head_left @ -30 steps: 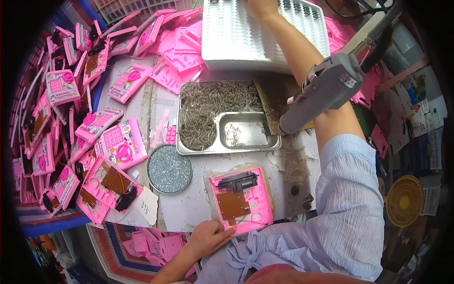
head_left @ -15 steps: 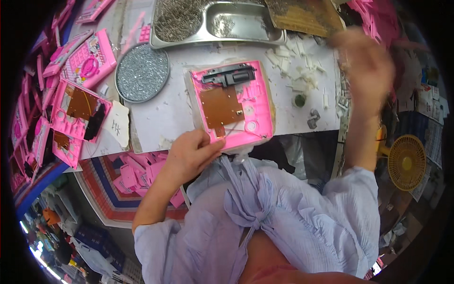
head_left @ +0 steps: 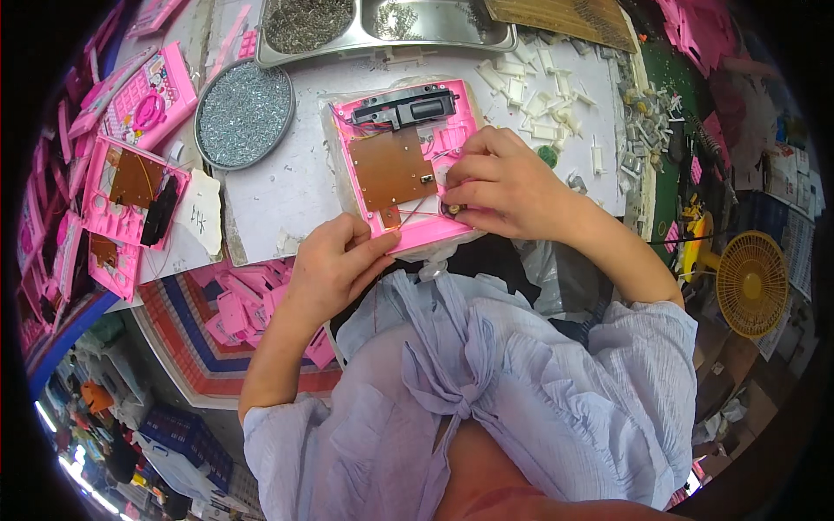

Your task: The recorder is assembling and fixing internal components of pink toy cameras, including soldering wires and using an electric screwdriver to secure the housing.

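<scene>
A pink plastic toy housing [head_left: 434, 233] lies open side up on the table before me. It holds a brown circuit board [head_left: 388, 172] and, along its far edge, a black elongated module [head_left: 417, 108] with thin wires. My left hand [head_left: 334, 260] grips the housing's near left corner, thumb on the rim. Over the right side of the housing is my right hand [head_left: 512, 184], its fingers pinched down inside. At the fingertips shows a small dark round part [head_left: 451, 209] with a brassy centre; the fingers partly cover it.
A round dish of small screws [head_left: 243, 117] stands left of the housing, a metal tray [head_left: 382, 52] of small metal parts behind it. White plastic pieces [head_left: 547, 102] lie to the right, with grey metal parts [head_left: 647, 130] beyond. Pink toys [head_left: 143, 100] are piled at left. A yellow fan [head_left: 751, 282] stands right.
My right hand has come from the far right of the table to the housing, and a dark round part now shows at its fingers. My left hand stays on the corner.
</scene>
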A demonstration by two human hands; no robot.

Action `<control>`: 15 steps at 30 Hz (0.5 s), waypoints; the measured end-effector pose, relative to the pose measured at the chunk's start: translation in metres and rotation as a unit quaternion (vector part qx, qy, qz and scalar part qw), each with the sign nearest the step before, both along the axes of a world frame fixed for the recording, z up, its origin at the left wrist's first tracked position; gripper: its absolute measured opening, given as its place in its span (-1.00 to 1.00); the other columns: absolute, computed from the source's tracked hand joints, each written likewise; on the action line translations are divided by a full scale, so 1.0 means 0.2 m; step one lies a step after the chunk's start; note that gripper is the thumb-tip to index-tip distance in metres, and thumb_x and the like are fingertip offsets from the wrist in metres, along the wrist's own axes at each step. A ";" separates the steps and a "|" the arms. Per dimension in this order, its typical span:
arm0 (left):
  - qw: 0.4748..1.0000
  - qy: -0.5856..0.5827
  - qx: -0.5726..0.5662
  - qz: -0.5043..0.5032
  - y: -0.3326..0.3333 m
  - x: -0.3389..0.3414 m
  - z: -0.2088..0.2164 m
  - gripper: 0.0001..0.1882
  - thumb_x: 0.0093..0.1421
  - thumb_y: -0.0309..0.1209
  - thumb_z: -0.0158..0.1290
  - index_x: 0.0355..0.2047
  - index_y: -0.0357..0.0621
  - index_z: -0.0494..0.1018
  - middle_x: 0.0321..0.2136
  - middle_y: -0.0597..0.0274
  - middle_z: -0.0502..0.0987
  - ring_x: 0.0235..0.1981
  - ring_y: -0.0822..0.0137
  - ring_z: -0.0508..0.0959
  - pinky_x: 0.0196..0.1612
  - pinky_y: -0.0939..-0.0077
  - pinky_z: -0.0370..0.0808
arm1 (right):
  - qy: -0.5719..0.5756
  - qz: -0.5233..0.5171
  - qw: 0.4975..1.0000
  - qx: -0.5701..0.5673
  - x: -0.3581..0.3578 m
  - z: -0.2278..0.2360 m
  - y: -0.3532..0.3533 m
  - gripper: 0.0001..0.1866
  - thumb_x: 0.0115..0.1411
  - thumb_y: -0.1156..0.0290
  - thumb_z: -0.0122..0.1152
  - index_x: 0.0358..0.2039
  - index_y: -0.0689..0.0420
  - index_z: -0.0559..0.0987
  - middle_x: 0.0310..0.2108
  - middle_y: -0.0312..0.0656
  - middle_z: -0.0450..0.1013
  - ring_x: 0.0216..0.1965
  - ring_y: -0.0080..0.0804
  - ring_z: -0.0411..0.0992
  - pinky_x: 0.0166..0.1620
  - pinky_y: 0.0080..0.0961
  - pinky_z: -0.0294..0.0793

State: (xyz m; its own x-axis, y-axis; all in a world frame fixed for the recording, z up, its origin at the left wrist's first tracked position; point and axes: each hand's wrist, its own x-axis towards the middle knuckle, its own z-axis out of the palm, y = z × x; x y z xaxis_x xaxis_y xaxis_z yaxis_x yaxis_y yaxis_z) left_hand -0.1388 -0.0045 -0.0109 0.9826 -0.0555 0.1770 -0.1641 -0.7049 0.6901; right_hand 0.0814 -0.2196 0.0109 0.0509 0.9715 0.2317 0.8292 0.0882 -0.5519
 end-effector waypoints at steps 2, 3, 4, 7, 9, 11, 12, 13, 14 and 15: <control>1.000 -0.004 0.008 -0.009 0.00 0.02 0.02 -0.65 0.04 -0.39 0.37 -0.12 0.01 0.66 -0.46 0.22 0.38 -0.48 0.20 0.47 -0.45 0.29 0.43 | 0.005 -0.004 1.000 0.017 0.01 -0.02 -0.02 -0.68 -0.02 0.36 0.48 -0.20 0.01 0.67 -0.15 -0.32 0.54 -0.04 -0.13 0.40 0.01 -0.17 0.42; 1.000 0.001 0.026 -0.018 0.01 0.03 0.03 -0.62 0.05 -0.39 0.36 -0.08 0.03 0.65 -0.46 0.22 0.38 -0.49 0.20 0.47 -0.46 0.29 0.42 | 0.007 -0.007 1.000 0.025 0.01 -0.04 -0.03 -0.67 -0.02 0.36 0.49 -0.18 0.01 0.68 -0.15 -0.32 0.54 -0.03 -0.12 0.41 0.01 -0.16 0.42; 0.999 0.005 0.044 -0.027 0.01 0.03 0.05 -0.59 0.05 -0.39 0.35 -0.04 0.04 0.63 -0.46 0.22 0.37 -0.50 0.20 0.47 -0.46 0.28 0.42 | 0.012 -0.001 0.999 0.035 0.01 -0.06 -0.04 -0.67 -0.01 0.36 0.49 -0.17 0.00 0.69 -0.14 -0.32 0.54 -0.03 -0.12 0.41 0.02 -0.16 0.42; 0.990 0.046 0.123 -0.044 -0.01 0.08 0.15 -0.51 0.08 -0.36 0.31 0.08 0.11 0.58 -0.44 0.21 0.37 -0.53 0.20 0.46 -0.48 0.27 0.42 | -0.005 0.015 0.999 0.046 0.03 -0.06 -0.04 -0.69 0.04 0.37 0.46 -0.15 -0.01 0.71 -0.10 -0.31 0.55 0.00 -0.11 0.42 0.06 -0.17 0.42; 0.977 0.101 0.181 -0.056 -0.03 0.11 0.22 -0.47 0.13 -0.32 0.25 0.16 0.13 0.51 -0.40 0.18 0.37 -0.53 0.19 0.49 -0.47 0.27 0.45 | 0.091 0.006 0.994 0.067 0.09 -0.05 -0.06 -0.70 0.05 0.39 0.45 -0.15 0.01 0.71 -0.11 -0.29 0.56 0.00 -0.11 0.43 0.07 -0.19 0.42; 0.971 0.109 0.198 -0.072 -0.04 0.15 0.24 -0.49 0.15 -0.31 0.23 0.15 0.11 0.51 -0.39 0.16 0.39 -0.51 0.18 0.51 -0.46 0.27 0.47 | 0.091 -0.072 0.989 0.089 0.21 -0.01 -0.09 -0.79 0.07 0.39 0.37 -0.24 0.03 0.70 -0.23 -0.23 0.56 -0.12 -0.15 0.48 -0.06 -0.24 0.49; 0.968 0.119 0.210 -0.071 -0.04 0.15 0.26 -0.50 0.16 -0.31 0.22 0.15 0.09 0.51 -0.38 0.15 0.39 -0.50 0.17 0.51 -0.45 0.27 0.48 | 0.037 -0.119 0.991 0.045 0.29 0.02 -0.10 -0.80 0.07 0.39 0.37 -0.24 0.04 0.70 -0.24 -0.22 0.56 -0.14 -0.17 0.47 -0.09 -0.25 0.48; 0.969 0.120 0.202 -0.076 -0.04 0.14 0.26 -0.51 0.17 -0.31 0.22 0.14 0.08 0.51 -0.37 0.14 0.39 -0.49 0.17 0.51 -0.44 0.26 0.48 | -0.017 -0.164 0.986 0.000 0.37 0.06 -0.10 -0.80 0.07 0.40 0.37 -0.25 0.05 0.69 -0.25 -0.21 0.56 -0.16 -0.19 0.46 -0.12 -0.27 0.46; 0.970 0.117 0.196 -0.085 -0.03 0.15 0.26 -0.52 0.17 -0.31 0.21 0.13 0.06 0.51 -0.37 0.14 0.39 -0.49 0.16 0.52 -0.43 0.26 0.48 | -0.072 -0.215 0.973 -0.042 0.43 0.08 -0.11 -0.81 0.07 0.41 0.37 -0.25 0.06 0.69 -0.27 -0.20 0.55 -0.18 -0.22 0.46 -0.15 -0.28 0.45; 0.970 0.114 0.190 -0.095 -0.02 0.16 0.27 -0.53 0.18 -0.31 0.21 0.12 0.05 0.50 -0.37 0.13 0.40 -0.48 0.16 0.52 -0.42 0.25 0.49 | -0.119 -0.212 0.969 -0.044 0.45 0.04 -0.12 -0.82 0.07 0.40 0.36 -0.28 0.07 0.68 -0.32 -0.21 0.54 -0.24 -0.23 0.45 -0.19 -0.28 0.43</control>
